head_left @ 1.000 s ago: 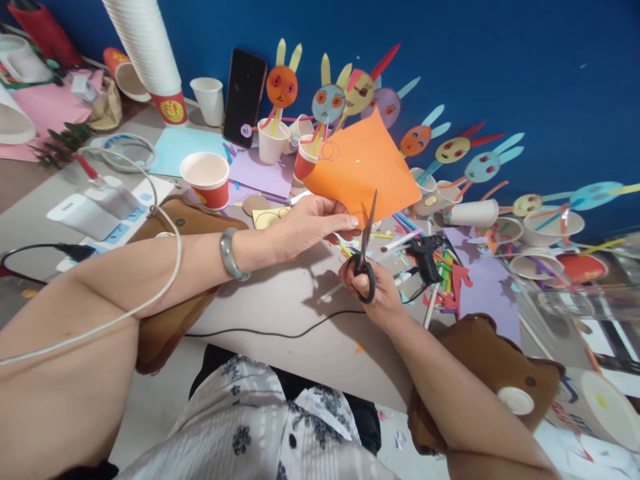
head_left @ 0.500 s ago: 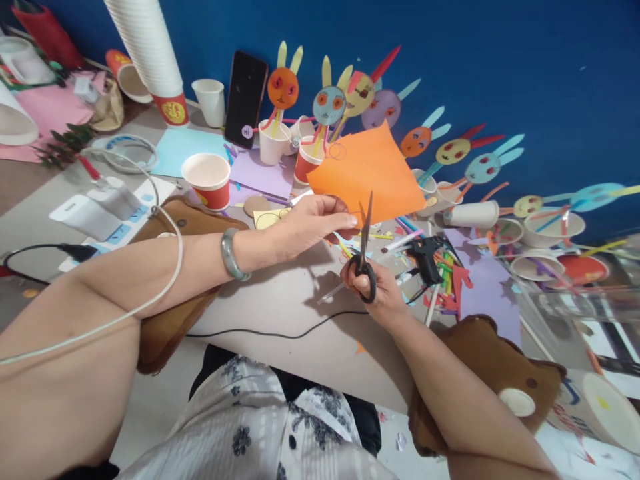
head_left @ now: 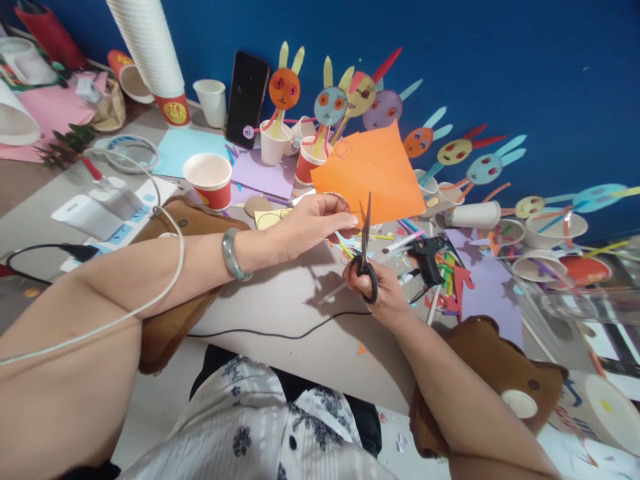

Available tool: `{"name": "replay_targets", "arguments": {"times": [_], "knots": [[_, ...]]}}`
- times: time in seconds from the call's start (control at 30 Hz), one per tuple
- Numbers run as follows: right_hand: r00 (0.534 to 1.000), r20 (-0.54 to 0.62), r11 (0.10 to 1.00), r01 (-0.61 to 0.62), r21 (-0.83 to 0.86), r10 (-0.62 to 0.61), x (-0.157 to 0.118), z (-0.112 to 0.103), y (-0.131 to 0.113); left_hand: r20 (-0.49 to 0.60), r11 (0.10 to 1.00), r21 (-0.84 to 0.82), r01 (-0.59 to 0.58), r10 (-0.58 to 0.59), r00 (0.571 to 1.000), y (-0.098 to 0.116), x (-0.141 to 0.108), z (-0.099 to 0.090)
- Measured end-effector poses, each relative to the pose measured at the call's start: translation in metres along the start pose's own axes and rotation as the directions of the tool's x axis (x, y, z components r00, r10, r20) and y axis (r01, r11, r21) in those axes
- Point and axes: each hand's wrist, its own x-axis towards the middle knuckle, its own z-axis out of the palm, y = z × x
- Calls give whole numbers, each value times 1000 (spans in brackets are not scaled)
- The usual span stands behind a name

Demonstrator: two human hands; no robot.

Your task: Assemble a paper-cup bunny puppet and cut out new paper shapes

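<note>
An orange sheet of paper (head_left: pixel 380 175) is pinched at its lower left edge by my left hand (head_left: pixel 317 223), thumb on top. Pencil circles are drawn near the sheet's upper left. My right hand (head_left: pixel 377 287) grips black-handled scissors (head_left: pixel 367 243), fingers through the loops. The blades point upward and lie at the lower edge of the orange paper, almost closed together. Behind the sheet stand several paper-cup figures with round faces and long ears, such as an orange face (head_left: pixel 285 89) and a blue face (head_left: pixel 331 106).
A black glue gun (head_left: pixel 426 260) lies right of the scissors among paper scraps, its cable (head_left: pixel 270 333) crossing the table. Left are a red paper cup (head_left: pixel 207 181), a phone (head_left: pixel 247 100), a tall cup stack (head_left: pixel 150 60) and a power strip (head_left: pixel 117 230). A white cord crosses my left arm.
The scissor blades have drawn slightly closer together at the paper's edge. The orange sheet has shifted a little; both hands stay almost in place.
</note>
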Motion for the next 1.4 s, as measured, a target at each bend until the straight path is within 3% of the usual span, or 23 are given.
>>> {"name": "replay_targets", "arguments": {"times": [0.8,0.97,1.4], "knots": [[1000,-14,1000,-17,-3,17,0,0,0,-21,1000,19,9,-8,1000,0,1,-1],[1000,-6,1000,-24,-13,24,1,-1,0,20,999,47,-26,25,999,-1,0,-1],[999,-1,999,-36,-31,36,2,-2,-4,8,995,86,-51,50,999,1,-1,0]]}}
